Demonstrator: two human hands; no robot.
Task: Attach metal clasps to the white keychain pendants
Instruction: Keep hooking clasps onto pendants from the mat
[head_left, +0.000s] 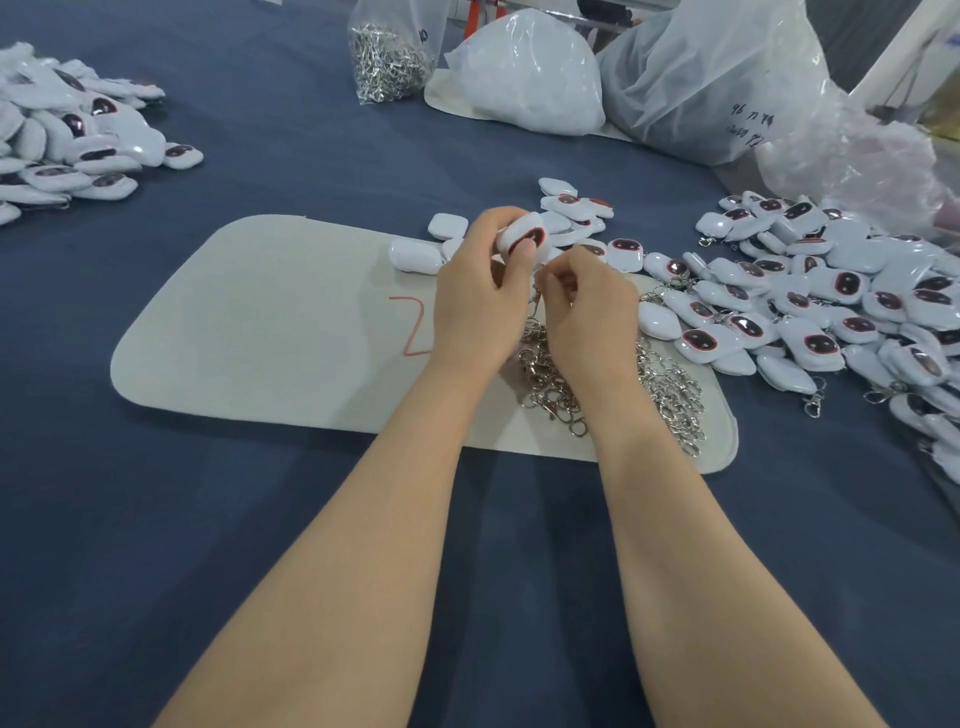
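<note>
Above the mat (260, 322), left hand (478, 296) grips 1 pendant (522, 238); right hand (589, 306) pinches a clasp (536, 298) (barely visible). Hooking it seems next.

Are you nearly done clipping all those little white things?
Not nearly. Some pendants on the right already carry clasps. The left hand holds one pendant while the right hand pinches a clasp to it. Many loose clasps and a bag remain.
</note>
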